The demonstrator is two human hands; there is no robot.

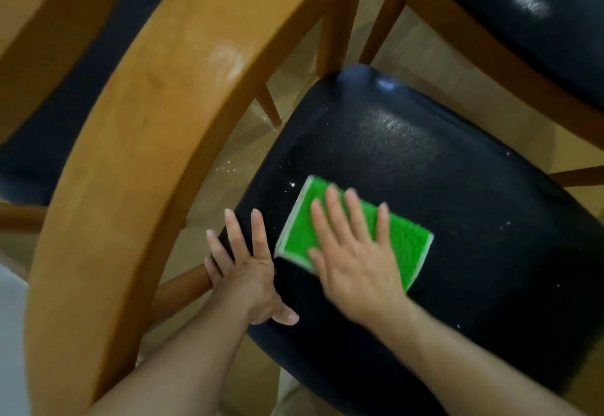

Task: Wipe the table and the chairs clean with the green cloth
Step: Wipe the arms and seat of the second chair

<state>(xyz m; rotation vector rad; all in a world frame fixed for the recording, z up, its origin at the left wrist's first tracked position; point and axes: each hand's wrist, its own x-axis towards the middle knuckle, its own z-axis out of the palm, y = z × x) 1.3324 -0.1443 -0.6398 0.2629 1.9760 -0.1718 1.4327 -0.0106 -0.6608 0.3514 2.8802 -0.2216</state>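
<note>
Right hand [354, 262] spread flat, pressing soft, light, likely limp cloth [354, 234] onto black seat [457, 187] at lower centre; left hand [248, 272] splayed, bracing seat's left edge; best palmed flat.

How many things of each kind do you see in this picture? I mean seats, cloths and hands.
Black chair seats: 3
Green cloth: 1
Hands: 2, left hand, right hand
Total: 6
</note>
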